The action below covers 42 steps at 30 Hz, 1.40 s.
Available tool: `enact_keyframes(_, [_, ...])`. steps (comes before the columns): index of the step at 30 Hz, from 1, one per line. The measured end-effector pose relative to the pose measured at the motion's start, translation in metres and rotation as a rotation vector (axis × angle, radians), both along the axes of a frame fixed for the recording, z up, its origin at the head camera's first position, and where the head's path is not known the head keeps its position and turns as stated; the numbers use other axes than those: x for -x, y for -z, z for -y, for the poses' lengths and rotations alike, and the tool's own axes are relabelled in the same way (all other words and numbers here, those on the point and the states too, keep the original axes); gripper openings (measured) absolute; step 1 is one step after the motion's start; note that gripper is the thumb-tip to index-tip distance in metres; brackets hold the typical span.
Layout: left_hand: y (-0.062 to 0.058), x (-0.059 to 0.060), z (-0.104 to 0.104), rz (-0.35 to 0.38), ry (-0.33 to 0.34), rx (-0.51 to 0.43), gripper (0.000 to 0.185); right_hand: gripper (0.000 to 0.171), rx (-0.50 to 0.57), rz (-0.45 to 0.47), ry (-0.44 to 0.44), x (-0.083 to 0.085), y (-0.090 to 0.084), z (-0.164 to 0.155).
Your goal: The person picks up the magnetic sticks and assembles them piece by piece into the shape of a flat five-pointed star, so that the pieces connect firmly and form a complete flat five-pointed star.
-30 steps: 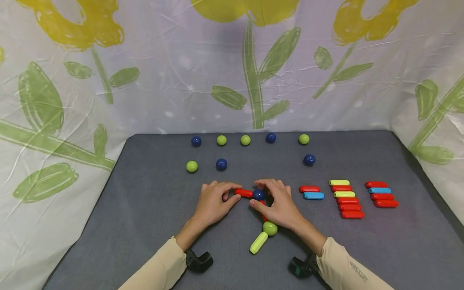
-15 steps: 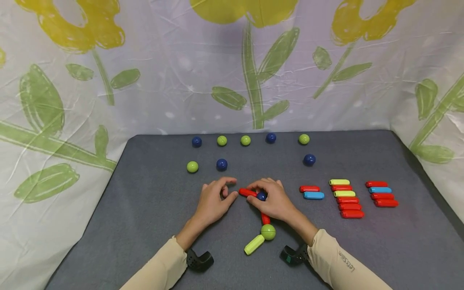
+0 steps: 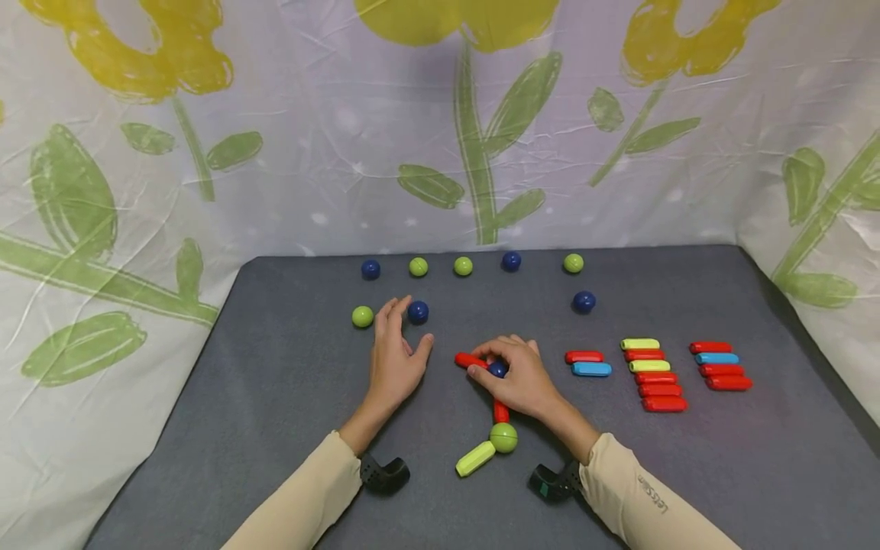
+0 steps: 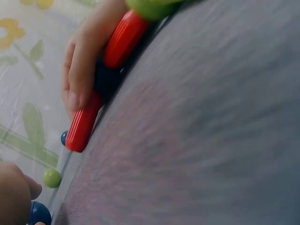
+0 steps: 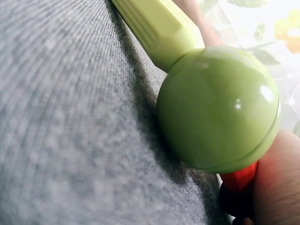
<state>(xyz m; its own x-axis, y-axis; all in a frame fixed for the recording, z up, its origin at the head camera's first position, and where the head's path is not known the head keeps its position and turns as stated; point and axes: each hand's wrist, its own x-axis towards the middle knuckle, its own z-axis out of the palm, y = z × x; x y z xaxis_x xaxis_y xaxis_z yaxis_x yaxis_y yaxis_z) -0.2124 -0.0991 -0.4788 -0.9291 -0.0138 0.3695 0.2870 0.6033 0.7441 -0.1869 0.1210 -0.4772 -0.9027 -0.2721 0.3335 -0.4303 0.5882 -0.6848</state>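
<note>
Reaching farther away than half a second ago, the left hand (image 3: 399,359) is held wide just beside a loose blue ball (image 3: 418,312) at left, which a careless brush could send rolling; the right hand (image 3: 514,374) grips the rod-and-ball chain (image 3: 501,412) mid-table.

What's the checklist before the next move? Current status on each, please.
1. Right hand gripping at the middle blue ball: ok.
2. Far red stick has its outer end free: ok, nothing attached there.
3. Joined green ball meets the joined yellow stick: ok, no gap visible.
4. Middle blue ball fully seated on both red sticks: cannot tell, fingers hide part of it.
5. Left hand closed on the loose blue ball: not ok, fingers extended beside it.
</note>
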Motion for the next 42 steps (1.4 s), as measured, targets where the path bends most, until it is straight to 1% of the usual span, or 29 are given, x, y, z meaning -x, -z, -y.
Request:
enact_keyframes(4, [-0.001,0.014,0.000,0.033,-0.030,0.063,0.065,0.020,-0.001,-0.005,-0.004,0.000,0.001,0.001])
enact_keyframes(7, [-0.002,0.021,0.001,0.049,-0.047,0.137,0.056,0.022,-0.007,0.002,-0.003,-0.001,0.001,0.002])
enact_keyframes(10, [-0.003,0.023,0.000,0.066,-0.056,0.201,0.046,0.025,-0.012,0.013,-0.003,-0.001,0.000,0.002])
enact_keyframes(12, [-0.004,0.022,0.000,0.079,-0.052,0.224,0.043,0.025,-0.014,0.019,-0.004,-0.001,0.000,0.002])
enact_keyframes(15, [-0.004,0.018,-0.002,0.096,-0.024,0.246,0.044,0.026,-0.018,0.014,0.001,-0.001,0.001,0.001])
enact_keyframes(19, [-0.004,0.009,-0.005,0.101,0.046,0.241,0.044,0.024,-0.014,-0.004,0.006,-0.001,0.003,-0.001])
enact_keyframes(23, [-0.001,0.001,-0.007,0.091,0.132,0.208,0.043,0.022,-0.003,-0.009,0.010,0.000,0.005,-0.003])
enact_keyframes(26, [0.000,-0.002,-0.007,0.084,0.171,0.196,0.043,0.022,-0.001,-0.009,0.011,0.000,0.005,-0.003])
enact_keyframes(34, [-0.003,-0.005,-0.005,0.101,0.218,0.207,0.041,0.022,-0.009,-0.024,-0.001,0.002,0.003,-0.003])
enact_keyframes(42, [-0.003,-0.005,-0.006,0.092,0.232,0.200,0.041,0.022,-0.009,-0.018,-0.005,0.001,0.001,-0.003])
